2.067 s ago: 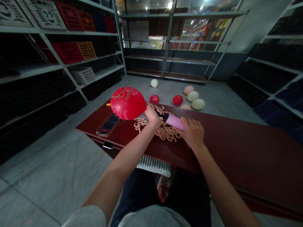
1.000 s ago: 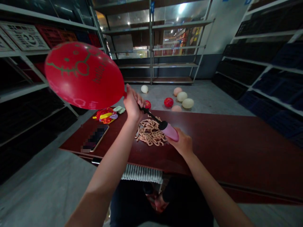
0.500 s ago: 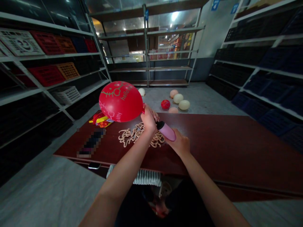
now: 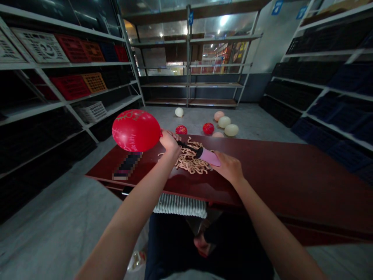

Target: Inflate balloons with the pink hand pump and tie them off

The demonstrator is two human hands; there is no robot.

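A red inflated balloon (image 4: 136, 130) with printed lettering points to the left from my left hand (image 4: 170, 142), which is closed around its neck. From that fist a thin black rod runs to a pink hand pump (image 4: 210, 156). My right hand (image 4: 229, 168) is wrapped round the pump's pink barrel. The joint between balloon and pump is hidden inside my left fingers. Under and behind the rod, a heap of beige, uninflated long balloons (image 4: 194, 162) lies on the dark red table (image 4: 279, 171).
A blurred-out phone-like object (image 4: 128, 165) lies on the table's left part. Several inflated balloons, including a cream one (image 4: 231, 130) and a red one (image 4: 208, 128), rest on the floor beyond. Shelves with crates (image 4: 71, 86) stand left and right. A ribbed grey cloth (image 4: 180, 205) sits under the front edge.
My hands have moved apart, exposing the black rod between my left fist and the pink barrel. The balloon sits lower and has turned. The view has shifted, showing another red balloon on the floor.
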